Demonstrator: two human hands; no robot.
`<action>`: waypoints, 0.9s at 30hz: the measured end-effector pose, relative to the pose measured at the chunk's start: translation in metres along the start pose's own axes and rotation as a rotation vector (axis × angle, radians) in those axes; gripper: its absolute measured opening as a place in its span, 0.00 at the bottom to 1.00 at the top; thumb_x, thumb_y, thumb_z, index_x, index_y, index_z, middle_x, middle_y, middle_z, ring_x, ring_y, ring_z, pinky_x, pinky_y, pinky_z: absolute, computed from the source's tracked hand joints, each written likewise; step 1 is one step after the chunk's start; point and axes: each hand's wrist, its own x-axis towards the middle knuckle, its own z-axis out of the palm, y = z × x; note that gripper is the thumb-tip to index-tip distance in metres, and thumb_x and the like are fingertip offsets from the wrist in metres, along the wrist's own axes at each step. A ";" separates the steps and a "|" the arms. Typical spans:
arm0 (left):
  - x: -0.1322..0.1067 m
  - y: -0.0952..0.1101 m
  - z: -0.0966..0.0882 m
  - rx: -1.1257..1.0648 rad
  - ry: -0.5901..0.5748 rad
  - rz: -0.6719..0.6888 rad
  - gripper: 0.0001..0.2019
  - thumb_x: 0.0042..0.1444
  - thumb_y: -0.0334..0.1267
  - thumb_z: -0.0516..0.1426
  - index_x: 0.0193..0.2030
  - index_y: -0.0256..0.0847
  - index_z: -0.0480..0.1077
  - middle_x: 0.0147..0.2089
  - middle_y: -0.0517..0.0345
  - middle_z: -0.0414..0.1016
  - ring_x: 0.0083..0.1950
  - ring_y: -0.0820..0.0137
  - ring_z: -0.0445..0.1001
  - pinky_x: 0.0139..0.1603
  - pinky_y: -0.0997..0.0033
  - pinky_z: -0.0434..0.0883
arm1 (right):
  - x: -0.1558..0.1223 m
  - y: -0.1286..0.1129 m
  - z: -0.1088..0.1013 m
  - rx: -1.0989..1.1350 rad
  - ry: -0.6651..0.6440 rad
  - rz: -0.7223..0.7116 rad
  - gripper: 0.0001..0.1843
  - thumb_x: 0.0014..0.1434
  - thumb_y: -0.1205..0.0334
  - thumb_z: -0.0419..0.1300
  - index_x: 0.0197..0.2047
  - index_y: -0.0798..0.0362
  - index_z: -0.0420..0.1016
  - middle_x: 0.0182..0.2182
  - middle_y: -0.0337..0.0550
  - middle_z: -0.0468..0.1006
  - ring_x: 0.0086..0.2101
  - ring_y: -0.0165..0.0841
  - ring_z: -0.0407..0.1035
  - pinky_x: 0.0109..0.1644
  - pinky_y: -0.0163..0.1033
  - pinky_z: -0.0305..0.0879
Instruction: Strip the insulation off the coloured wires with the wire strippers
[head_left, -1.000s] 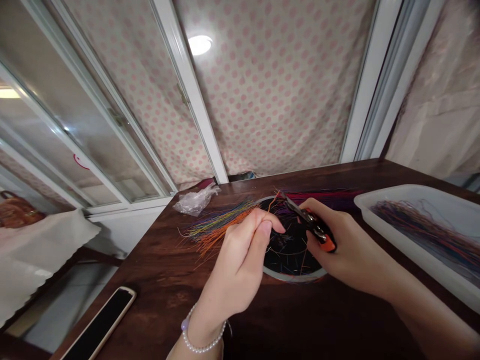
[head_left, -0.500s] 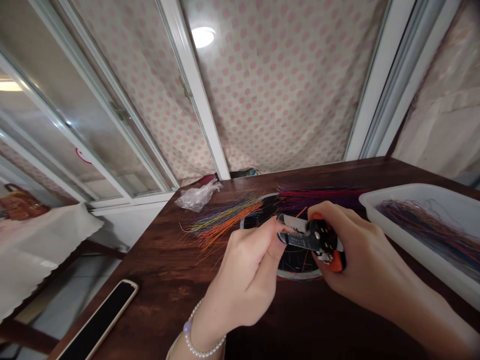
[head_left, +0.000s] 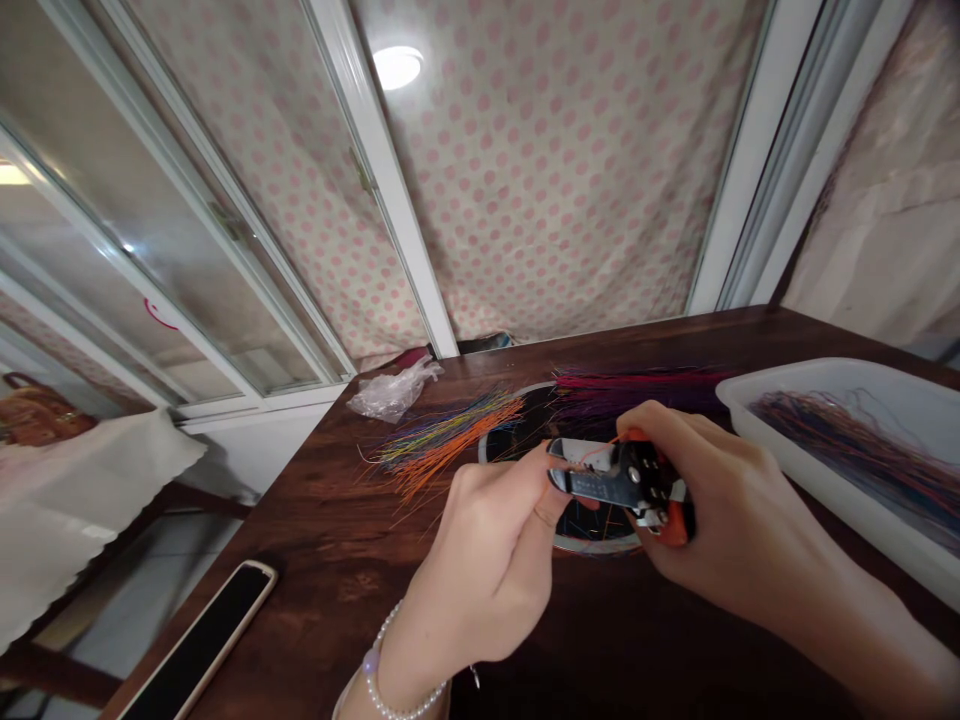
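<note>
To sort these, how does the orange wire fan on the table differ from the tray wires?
The orange wire fan looks short and straight; the tray wires, longer and curling. The fan lies on the wooden table, the others in a white plastic tray. Both are thin, multicoloured.

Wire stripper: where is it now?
In the head view, the wire stripper sits in the right hand, jaws at the left hand, over the round black dish.

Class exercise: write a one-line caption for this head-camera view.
Right hand works orange-handled wire strippers on a thin orange wire held by the left hand.
</note>
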 end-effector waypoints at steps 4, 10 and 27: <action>-0.002 0.000 0.000 0.010 0.004 -0.002 0.14 0.68 0.29 0.48 0.29 0.43 0.56 0.22 0.67 0.54 0.22 0.77 0.53 0.23 0.73 0.55 | 0.001 0.000 0.000 -0.005 0.000 -0.012 0.20 0.38 0.72 0.49 0.37 0.49 0.60 0.24 0.38 0.73 0.22 0.33 0.70 0.22 0.34 0.62; -0.002 -0.001 0.000 -0.027 -0.001 0.004 0.13 0.70 0.30 0.48 0.32 0.42 0.62 0.25 0.65 0.63 0.23 0.77 0.61 0.25 0.74 0.60 | 0.001 0.000 -0.001 -0.006 0.011 -0.022 0.18 0.38 0.71 0.49 0.37 0.49 0.59 0.23 0.39 0.74 0.21 0.34 0.70 0.22 0.35 0.63; -0.001 0.001 0.000 0.040 0.026 0.060 0.13 0.67 0.27 0.49 0.30 0.42 0.57 0.23 0.68 0.56 0.22 0.77 0.55 0.23 0.74 0.56 | 0.000 -0.001 -0.003 -0.031 -0.023 -0.007 0.17 0.40 0.71 0.48 0.36 0.49 0.59 0.22 0.38 0.73 0.21 0.33 0.68 0.23 0.34 0.62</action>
